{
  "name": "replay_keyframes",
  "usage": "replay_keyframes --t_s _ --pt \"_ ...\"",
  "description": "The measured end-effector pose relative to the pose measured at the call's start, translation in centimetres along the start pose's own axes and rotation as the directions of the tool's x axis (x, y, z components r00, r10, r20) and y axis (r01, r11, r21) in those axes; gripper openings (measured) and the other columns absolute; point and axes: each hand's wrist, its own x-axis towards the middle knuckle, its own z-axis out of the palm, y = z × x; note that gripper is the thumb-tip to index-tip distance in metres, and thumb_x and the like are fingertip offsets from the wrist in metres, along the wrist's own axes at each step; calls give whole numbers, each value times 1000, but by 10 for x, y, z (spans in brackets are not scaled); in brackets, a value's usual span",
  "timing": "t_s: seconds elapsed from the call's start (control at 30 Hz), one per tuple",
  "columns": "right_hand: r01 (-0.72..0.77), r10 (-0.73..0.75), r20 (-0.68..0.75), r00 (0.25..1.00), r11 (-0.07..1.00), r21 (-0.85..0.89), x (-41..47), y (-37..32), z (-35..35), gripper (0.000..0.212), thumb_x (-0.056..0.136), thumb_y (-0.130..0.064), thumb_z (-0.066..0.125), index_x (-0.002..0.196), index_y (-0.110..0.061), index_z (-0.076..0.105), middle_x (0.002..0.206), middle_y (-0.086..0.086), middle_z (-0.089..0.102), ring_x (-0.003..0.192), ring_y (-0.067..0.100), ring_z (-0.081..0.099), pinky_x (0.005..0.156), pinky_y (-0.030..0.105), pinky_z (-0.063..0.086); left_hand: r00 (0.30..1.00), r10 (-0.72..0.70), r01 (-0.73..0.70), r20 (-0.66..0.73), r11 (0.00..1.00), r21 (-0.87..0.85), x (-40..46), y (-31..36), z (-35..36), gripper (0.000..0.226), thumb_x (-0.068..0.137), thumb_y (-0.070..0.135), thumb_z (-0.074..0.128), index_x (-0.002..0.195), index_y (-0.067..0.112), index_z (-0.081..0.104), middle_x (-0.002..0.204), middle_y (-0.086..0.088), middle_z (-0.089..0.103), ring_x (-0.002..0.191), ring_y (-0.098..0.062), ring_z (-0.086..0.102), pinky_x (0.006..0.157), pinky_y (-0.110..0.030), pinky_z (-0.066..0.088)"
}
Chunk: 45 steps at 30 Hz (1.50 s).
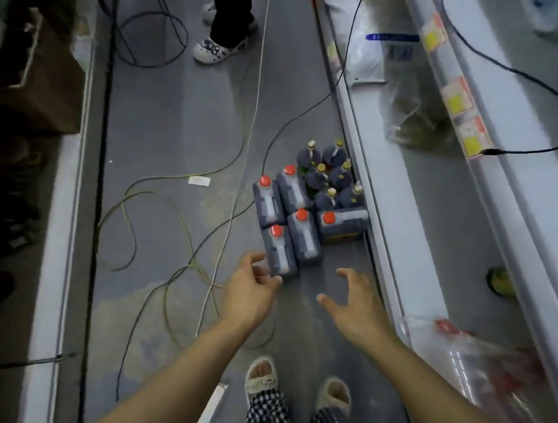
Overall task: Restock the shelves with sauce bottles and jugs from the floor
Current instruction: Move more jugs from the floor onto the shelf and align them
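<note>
Both hands reach down spread, the left hand touching the nearest jug, the right hand hovering just behind the jugs.

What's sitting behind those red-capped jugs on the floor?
Behind the red-capped jugs stands a cluster of smaller dark bottles with yellow caps, about six, against the shelf base. Their lower bodies are hidden by the jugs.

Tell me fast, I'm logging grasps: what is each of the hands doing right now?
Left hand: open, fingers at the nearest jug, not gripping it.
Right hand: open, fingers spread, holding nothing.
</note>
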Motion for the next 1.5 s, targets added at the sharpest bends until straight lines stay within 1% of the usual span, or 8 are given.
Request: replay_keyframes --t_s 0.37,0.57,0.73,1.0,1.17,1.3,1.43,1.5 --pt "76 -61 138 989 991 -109 183 65 155 52 89 -29 61 133 -10 42 139 10 38 126 24 40 97 23 31 999 20 -12 -43 984 180 180 -129 58 46 88 17 62 131 21 46 120 0 58 104 -13 55 83 -21 42" --pt "135 -134 10 991 984 -120 278 91 224 48 84 -33 66 120 -6 50 123 14 48 111 30 49 91 36 44 998 51 -43 -27 971 235 239 -193 98 49 87 19 64 132 22 45 126 0 57 112 -15 55 90 -24 43" --pt "65 -84 -123 989 986 -151 310 103 258 43 83 -31 67 111 0 57 131 14 43 115 32 48 88 36 44 998 68 -63 -8 959 277 264 -222 111 50 88 22 64 133 24 43 128 3 56 114 -13 53 87 -20 39" --pt "60 -81 -264 961 995 -85 282 137 252 20 76 -20 68 86 -7 55 118 3 45 96 25 52 70 29 36 995 93 -103 45 942 320 256 -224 124 53 87 25 64 134 25 41 129 3 55 116 -15 53 89 -24 41" --pt "59 -75 -171 982 994 -97 258 190 218 24 76 -14 69 96 -6 59 105 -4 47 82 14 50 68 28 42 987 88 -125 131 943 307 256 -224 155 53 88 20 62 136 19 39 132 -2 54 117 -20 53 87 -24 41" --pt "112 -122 -102 987 989 -100 250 232 187 23 76 -8 70 96 -3 62 104 6 55 85 21 57 72 36 51 962 89 -162 258 947 278 256 -227 199 64 85 19 67 140 19 34 138 -6 50 123 -25 49 98 -32 44" --pt "136 -150 -88 985 980 -146 264 267 157 19 75 -6 69 93 -1 66 102 5 53 87 20 55 65 15 39 914 121 -211 387 956 201 258 -231 243 77 83 20 69 145 25 24 142 -2 45 128 -23 45 100 -30 38" --pt "133 -147 -91 985 980 -145 274 280 149 21 74 -4 69 95 -1 67 103 4 53 88 18 54 64 15 36 903 104 -182 417 972 152 265 -234 259 85 80 20 73 147 26 20 143 -2 43 129 -23 44 103 -31 38"
